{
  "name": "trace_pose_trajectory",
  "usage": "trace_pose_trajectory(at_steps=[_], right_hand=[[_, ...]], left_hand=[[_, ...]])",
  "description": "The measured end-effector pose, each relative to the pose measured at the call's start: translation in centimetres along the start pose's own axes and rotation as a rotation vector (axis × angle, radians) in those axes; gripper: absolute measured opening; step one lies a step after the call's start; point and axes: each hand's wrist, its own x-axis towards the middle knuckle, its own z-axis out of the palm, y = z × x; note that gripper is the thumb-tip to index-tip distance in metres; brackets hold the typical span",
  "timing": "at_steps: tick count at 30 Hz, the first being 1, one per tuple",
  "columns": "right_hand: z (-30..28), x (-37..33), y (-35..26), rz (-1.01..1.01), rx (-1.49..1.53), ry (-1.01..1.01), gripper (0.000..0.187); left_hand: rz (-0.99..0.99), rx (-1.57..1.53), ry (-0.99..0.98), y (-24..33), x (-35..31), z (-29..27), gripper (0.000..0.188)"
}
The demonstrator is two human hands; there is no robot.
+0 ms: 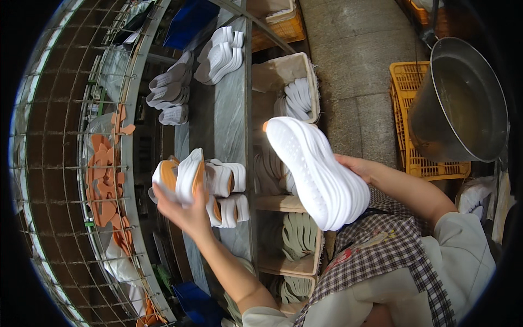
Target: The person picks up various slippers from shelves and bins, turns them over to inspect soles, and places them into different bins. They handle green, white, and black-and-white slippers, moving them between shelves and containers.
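our right hand (357,166) fingers clasp a stack of white foam shoe soles (318,171) above the bench (229,109); our left hand (182,207) pinches white-and-orange soles (182,177). they look light, flexible; best gripped across the edges.

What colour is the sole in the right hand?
White, seen in the head view: the shoe sole in the right hand.

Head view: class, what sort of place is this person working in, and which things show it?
Most likely a shoe factory line. The right hand holds a white shoe sole, the left hand grips another by a long belt carrying more soles, and crates of soles stand alongside.
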Motion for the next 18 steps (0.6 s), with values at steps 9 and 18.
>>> trace_pose_trajectory(at_steps=[9,18], right_hand=[[-0.5,1.7,2.3,0.169,0.154,-0.065,0.065],[-5.6,-3.0,1.1,0.049,-0.252,0.127,0.069]], left_hand=[[0.207,-0.406,-0.399,10.6,-14.7,-2.6,0.123],[-0.959,-1.328,-0.848,9.9,-18.1,1.1,0.092]])
